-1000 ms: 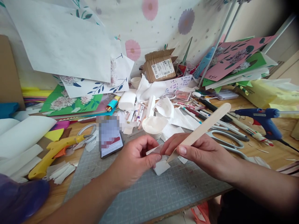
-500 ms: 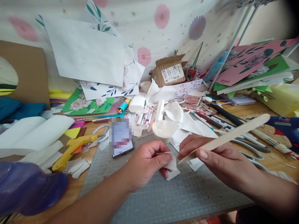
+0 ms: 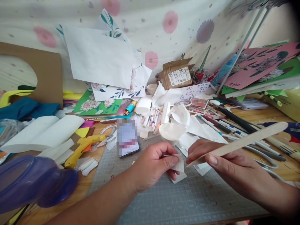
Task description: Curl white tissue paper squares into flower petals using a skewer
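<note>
A small piece of thin white paper is pinched between the thumb and fingers of my left hand, above the grey cutting mat. My right hand grips a flat wooden stick, its far end pointing up and to the right and its lower tip near the paper. The stick and the paper are apart by a small gap. Just behind my hands stands a paper cup with a pale inside. White paper scraps lie beyond and beneath my right hand.
A phone lies on the mat's back left. Left of it are a yellow glue gun and a purple plastic object. Pens and markers, a cardboard box and a cable crowd the back and right.
The whole view has shifted, so the scene and both hands appear farther right. Both hands keep their hold on the paper and the stick.
</note>
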A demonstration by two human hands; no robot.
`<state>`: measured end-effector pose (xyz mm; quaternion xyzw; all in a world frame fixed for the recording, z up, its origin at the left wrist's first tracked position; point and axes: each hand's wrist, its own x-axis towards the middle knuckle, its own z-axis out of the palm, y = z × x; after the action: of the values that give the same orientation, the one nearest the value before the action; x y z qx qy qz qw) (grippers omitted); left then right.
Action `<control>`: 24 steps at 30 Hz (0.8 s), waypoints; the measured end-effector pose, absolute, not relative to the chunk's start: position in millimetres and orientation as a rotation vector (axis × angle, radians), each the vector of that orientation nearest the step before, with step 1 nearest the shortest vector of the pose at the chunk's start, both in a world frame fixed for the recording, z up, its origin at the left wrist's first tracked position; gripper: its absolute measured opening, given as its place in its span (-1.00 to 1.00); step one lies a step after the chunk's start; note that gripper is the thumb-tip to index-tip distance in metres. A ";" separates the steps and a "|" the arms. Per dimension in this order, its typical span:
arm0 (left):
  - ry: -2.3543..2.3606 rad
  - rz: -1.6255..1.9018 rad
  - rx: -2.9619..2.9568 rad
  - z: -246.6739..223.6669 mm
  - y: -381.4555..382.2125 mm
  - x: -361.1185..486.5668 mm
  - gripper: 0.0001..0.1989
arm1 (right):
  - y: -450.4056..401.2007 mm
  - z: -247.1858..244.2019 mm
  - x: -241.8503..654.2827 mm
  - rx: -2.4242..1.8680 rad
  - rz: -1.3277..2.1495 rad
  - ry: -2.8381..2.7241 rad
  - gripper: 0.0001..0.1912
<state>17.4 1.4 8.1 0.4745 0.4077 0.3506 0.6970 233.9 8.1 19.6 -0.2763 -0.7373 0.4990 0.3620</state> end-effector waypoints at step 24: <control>0.819 0.818 1.018 7.9 -1.2 13.8 -0.76 | 8.8 18.5 225.5 -0.651 1.140 -1.808 -0.86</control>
<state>13.8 -1.2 7.9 0.4600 0.3702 0.3698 0.7173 225.5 8.8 18.5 -0.2620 -0.7272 0.4588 0.4383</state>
